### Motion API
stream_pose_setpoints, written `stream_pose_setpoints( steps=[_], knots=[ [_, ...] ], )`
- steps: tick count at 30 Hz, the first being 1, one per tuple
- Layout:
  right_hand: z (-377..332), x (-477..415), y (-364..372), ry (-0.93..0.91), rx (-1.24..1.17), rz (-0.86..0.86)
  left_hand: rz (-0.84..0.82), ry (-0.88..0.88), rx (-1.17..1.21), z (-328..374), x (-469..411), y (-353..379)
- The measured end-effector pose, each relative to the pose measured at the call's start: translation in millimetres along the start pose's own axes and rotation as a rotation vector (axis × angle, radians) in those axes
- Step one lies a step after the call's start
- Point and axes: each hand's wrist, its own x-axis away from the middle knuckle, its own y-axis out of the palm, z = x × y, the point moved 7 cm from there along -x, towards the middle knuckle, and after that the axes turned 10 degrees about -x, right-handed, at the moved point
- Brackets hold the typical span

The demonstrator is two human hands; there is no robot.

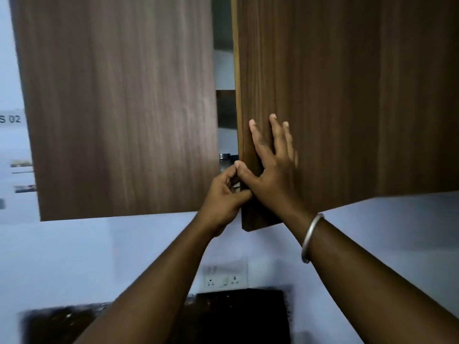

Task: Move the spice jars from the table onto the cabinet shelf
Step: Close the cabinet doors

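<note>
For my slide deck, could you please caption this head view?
Both hands at the cabinet: right hand flat on the right door, left hand at its edge.

Only a metal-capped glass jar's [224, 158] top visible in the gap, rest hidden behind the brown wooden cabinet door [347, 95]; door cut off above; printed wall label [11, 119] left of it blurred.

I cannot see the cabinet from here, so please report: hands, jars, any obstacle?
Right hand flat on right door, thumb round its edge. Left hand curled at the same edge. One jar glimpsed through the gap. Doors nearly shut.
</note>
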Motion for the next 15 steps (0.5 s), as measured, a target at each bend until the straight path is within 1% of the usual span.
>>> stream_pose_setpoints(
  steps=[4, 5, 6, 8, 10, 12, 15],
  knots=[
    [16, -9, 48, -0.017, 0.184, -0.022, 0.017, 0.042, -0.308, -16, -12, -42],
    [22, -12, 59, -0.020, 0.213, -0.032, 0.041, 0.069, -0.436, -18, -16, -56],
    [29, -14, 69, -0.026, 0.242, -0.046, 0.080, 0.107, -0.615, -19, -21, -70],
    [42, -18, 88, -0.047, 0.296, -0.081, 0.180, 0.186, -1.058, -24, -30, -97],
    [55, -20, 103, -0.070, 0.332, -0.111, 0.226, 0.228, -1.367, -29, -39, -114],
    [68, -22, 115, -0.091, 0.335, -0.127, 0.213, 0.258, -1.547, -42, -48, -123],
    [83, -21, 126, -0.135, 0.377, -0.133, 0.201, 0.244, -1.632, -63, -56, -122]
  ],
)
